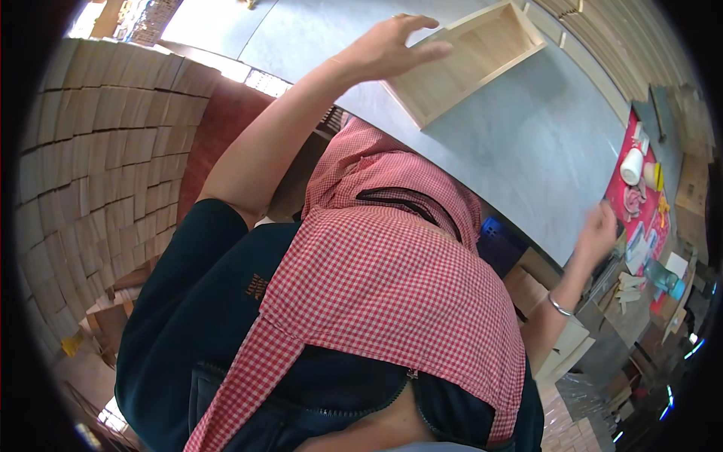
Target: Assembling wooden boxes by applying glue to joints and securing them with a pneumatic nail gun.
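A shallow open box of pale wood (pixel 482 83) rests on the grey table (pixel 527 143), with bare insides. Over its left end is my left hand (pixel 395 49), thumb and fingers apart and nothing gripped in them; whether it touches the rim, I cannot tell. Off to the right, by the table's right edge, my right hand (pixel 599 232) is raised and smeared by motion. A metal bangle (pixel 559 304) circles that wrist. Its fingers look bent, but what they hold, if anything, does not show.
Stacked wooden pieces (pixel 113 143) form a high wall at the left. Wooden strips (pixel 587 60) lie along the far right side. A red-covered surface (pixel 636 203) beyond my right hand carries a white bottle (pixel 631 166), a crumpled pink cloth (pixel 634 202) and a clear bottle (pixel 663 279).
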`<action>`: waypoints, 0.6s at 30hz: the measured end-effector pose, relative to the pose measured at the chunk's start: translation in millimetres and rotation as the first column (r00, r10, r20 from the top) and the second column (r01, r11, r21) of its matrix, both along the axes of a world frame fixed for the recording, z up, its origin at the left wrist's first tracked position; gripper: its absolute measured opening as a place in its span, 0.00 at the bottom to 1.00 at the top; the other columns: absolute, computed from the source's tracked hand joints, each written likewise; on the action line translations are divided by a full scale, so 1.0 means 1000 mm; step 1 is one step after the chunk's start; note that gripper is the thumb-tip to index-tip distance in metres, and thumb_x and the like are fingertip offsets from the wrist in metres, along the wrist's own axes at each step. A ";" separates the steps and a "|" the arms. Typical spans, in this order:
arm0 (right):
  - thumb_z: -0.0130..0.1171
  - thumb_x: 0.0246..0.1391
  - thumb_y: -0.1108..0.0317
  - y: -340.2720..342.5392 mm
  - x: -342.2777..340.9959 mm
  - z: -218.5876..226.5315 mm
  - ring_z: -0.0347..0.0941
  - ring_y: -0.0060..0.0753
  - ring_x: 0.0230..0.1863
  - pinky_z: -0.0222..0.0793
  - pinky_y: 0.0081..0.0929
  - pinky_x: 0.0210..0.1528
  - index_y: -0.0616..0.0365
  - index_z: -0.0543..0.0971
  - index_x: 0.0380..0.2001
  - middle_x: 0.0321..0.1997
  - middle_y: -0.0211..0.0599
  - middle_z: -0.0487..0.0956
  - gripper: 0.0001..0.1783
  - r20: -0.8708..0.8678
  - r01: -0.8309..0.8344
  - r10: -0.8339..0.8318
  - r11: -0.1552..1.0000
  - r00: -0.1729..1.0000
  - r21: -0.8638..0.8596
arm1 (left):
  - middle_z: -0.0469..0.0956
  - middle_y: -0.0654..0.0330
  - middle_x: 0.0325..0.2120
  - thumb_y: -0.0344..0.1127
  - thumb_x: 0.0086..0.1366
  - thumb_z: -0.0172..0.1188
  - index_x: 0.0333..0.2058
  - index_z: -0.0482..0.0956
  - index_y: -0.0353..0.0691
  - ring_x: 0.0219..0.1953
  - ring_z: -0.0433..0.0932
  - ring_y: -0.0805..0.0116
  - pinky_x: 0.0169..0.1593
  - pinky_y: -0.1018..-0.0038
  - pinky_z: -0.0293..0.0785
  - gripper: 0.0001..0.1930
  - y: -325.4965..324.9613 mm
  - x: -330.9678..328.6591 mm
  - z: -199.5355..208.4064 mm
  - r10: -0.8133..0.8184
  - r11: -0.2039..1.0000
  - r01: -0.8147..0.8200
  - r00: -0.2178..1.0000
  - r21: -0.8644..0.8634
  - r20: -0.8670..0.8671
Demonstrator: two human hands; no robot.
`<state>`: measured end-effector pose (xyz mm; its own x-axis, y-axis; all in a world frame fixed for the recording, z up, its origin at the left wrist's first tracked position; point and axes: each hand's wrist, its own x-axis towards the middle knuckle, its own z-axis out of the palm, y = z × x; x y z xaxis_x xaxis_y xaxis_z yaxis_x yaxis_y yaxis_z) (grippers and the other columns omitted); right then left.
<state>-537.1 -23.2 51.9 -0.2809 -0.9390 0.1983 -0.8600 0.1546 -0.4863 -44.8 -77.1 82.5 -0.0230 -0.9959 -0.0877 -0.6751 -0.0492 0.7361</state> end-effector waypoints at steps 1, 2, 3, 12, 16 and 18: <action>0.58 0.64 0.66 0.001 0.071 0.012 0.82 0.33 0.34 0.79 0.26 0.38 0.67 0.78 0.53 0.34 0.42 0.85 0.19 0.365 -0.095 0.063 0.993 0.929 0.071 | 0.78 0.44 0.55 0.62 0.64 0.59 0.62 0.73 0.35 0.54 0.80 0.53 0.57 0.61 0.77 0.39 0.005 -0.005 -0.009 0.012 0.999 -0.007 0.996 -0.050 0.088; 0.57 0.65 0.67 0.004 0.121 0.013 0.82 0.32 0.35 0.79 0.25 0.39 0.68 0.78 0.54 0.37 0.43 0.84 0.19 0.520 -0.231 0.140 0.966 0.842 0.114 | 0.78 0.44 0.55 0.65 0.62 0.60 0.63 0.71 0.35 0.55 0.79 0.52 0.58 0.60 0.76 0.42 0.006 -0.012 -0.019 0.017 0.994 0.001 0.985 -0.106 0.170; 0.56 0.66 0.67 0.006 0.163 0.013 0.82 0.31 0.36 0.80 0.23 0.39 0.69 0.77 0.55 0.40 0.44 0.84 0.19 0.663 -0.370 0.197 0.920 0.722 0.130 | 0.78 0.43 0.55 0.68 0.60 0.61 0.64 0.70 0.35 0.56 0.79 0.51 0.59 0.58 0.75 0.46 0.007 -0.018 -0.028 0.028 0.987 0.013 0.968 -0.161 0.250; 0.52 0.65 0.75 -0.005 0.277 -0.009 0.81 0.31 0.23 0.82 0.21 0.29 0.73 0.74 0.39 0.31 0.47 0.82 0.08 0.922 -0.464 0.083 0.879 0.379 0.112 | 0.75 0.39 0.57 0.75 0.45 0.67 0.69 0.60 0.34 0.53 0.80 0.42 0.58 0.54 0.78 0.62 0.018 -0.043 -0.021 0.014 0.986 0.076 0.852 -0.151 0.523; 0.51 0.65 0.76 -0.007 0.278 -0.009 0.80 0.31 0.21 0.81 0.21 0.27 0.72 0.73 0.38 0.28 0.45 0.81 0.06 0.946 -0.474 0.015 0.868 0.325 0.149 | 0.76 0.39 0.55 0.74 0.43 0.67 0.68 0.60 0.33 0.52 0.80 0.42 0.55 0.54 0.79 0.63 0.021 -0.045 -0.015 0.004 0.993 0.054 0.867 -0.102 0.499; 0.51 0.64 0.76 -0.010 0.279 -0.009 0.79 0.30 0.20 0.80 0.21 0.25 0.72 0.73 0.38 0.27 0.43 0.80 0.07 0.943 -0.474 0.018 0.868 0.333 0.151 | 0.76 0.38 0.54 0.72 0.44 0.67 0.68 0.59 0.33 0.51 0.81 0.42 0.54 0.53 0.79 0.61 0.022 -0.046 -0.013 0.006 0.993 0.052 0.869 -0.103 0.495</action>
<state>-257.7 -32.8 42.6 0.1895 -0.9184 -0.3473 0.0371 0.3602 -0.9321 -90.5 -55.6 69.0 -0.0288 -0.9995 0.0157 -0.9514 0.0323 0.3063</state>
